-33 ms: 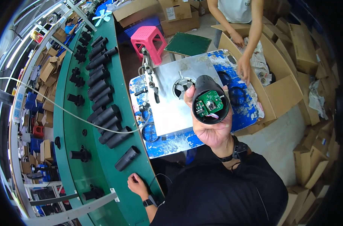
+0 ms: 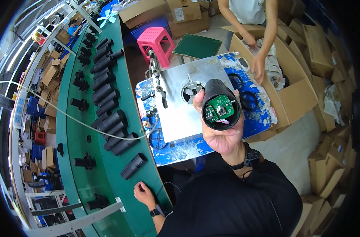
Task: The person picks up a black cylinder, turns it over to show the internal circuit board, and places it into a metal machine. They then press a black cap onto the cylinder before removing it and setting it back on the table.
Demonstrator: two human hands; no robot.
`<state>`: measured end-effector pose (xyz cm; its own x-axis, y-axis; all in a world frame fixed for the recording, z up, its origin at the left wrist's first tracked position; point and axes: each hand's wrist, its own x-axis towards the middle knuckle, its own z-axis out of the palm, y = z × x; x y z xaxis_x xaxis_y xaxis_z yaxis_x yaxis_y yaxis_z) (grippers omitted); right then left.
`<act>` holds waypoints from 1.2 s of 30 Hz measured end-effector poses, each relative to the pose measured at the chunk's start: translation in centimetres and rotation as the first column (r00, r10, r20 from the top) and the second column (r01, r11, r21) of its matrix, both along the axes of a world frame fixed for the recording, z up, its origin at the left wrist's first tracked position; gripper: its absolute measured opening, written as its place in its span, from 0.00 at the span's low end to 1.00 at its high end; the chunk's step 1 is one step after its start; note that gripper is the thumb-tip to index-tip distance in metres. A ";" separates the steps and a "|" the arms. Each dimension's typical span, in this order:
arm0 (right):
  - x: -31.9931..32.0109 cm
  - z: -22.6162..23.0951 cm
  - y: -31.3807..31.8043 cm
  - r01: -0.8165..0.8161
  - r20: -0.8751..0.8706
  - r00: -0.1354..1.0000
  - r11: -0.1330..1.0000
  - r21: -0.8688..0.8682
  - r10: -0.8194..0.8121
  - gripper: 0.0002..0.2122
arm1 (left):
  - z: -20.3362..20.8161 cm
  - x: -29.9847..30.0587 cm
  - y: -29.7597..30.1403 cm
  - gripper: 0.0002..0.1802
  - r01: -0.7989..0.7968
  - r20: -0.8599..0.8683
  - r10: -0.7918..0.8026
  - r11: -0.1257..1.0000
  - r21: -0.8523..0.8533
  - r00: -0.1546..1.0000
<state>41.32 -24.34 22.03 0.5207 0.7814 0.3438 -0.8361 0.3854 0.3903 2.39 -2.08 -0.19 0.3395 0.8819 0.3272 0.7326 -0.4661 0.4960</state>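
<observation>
My right hand (image 2: 223,142) is wrapped round a black cylindrical housing (image 2: 216,89), held up with its open end facing me. Inside that end sits a green circuit board (image 2: 221,107) with small parts and a short white wire. The housing is above a metal-topped work table (image 2: 178,122), partly in front of a round metal fixture (image 2: 191,91). My left hand (image 2: 143,194) rests on the green bench (image 2: 142,173), fingers curled in, and nothing shows in them. Just beyond it lies a single black tube (image 2: 133,166).
Rows of black tubes (image 2: 105,87) and black fittings (image 2: 79,104) lie along the bench, crossed by a white cable (image 2: 69,115). Black rings (image 2: 249,100) sit on the blue tabletop. A co-worker's hands (image 2: 258,67) are at an open carton (image 2: 296,98). Beyond is a pink stool (image 2: 158,45).
The co-worker's nearer hand has shifted slightly up, away from the black rings. My two hands and the housing have not visibly moved.
</observation>
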 end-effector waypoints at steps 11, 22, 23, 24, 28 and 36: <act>0.1 -0.3 0.0 0.005 -0.012 1.000 1.000 -0.016 -0.005 0.35 | -0.1 0.0 0.1 0.10 -0.014 -0.011 0.013 1.000 -0.014 1.000; 0.2 -0.6 0.1 0.023 0.070 0.997 1.000 -0.009 -0.023 0.36 | 0.5 0.2 -0.1 0.11 0.005 -0.047 -0.006 1.000 -0.004 0.999; 0.1 -0.5 0.1 0.023 0.071 0.997 1.000 -0.009 -0.022 0.36 | 0.6 0.2 -0.1 0.12 0.015 -0.063 -0.015 1.000 0.001 0.998; 0.0 -0.4 0.0 0.035 0.071 0.997 0.999 -0.040 -0.032 0.37 | 0.6 0.2 -0.1 0.12 0.014 -0.061 -0.014 1.000 0.002 0.998; -0.5 -0.2 -0.3 0.074 0.088 0.994 0.991 -0.112 -0.064 0.37 | 0.6 0.2 -0.2 0.12 0.011 -0.059 -0.011 1.000 -0.004 0.998; -1.0 0.0 -0.7 0.198 0.169 0.972 0.951 -0.236 -0.161 0.40 | 1.1 0.7 -0.5 0.12 0.002 -0.075 -0.005 0.999 -0.040 0.997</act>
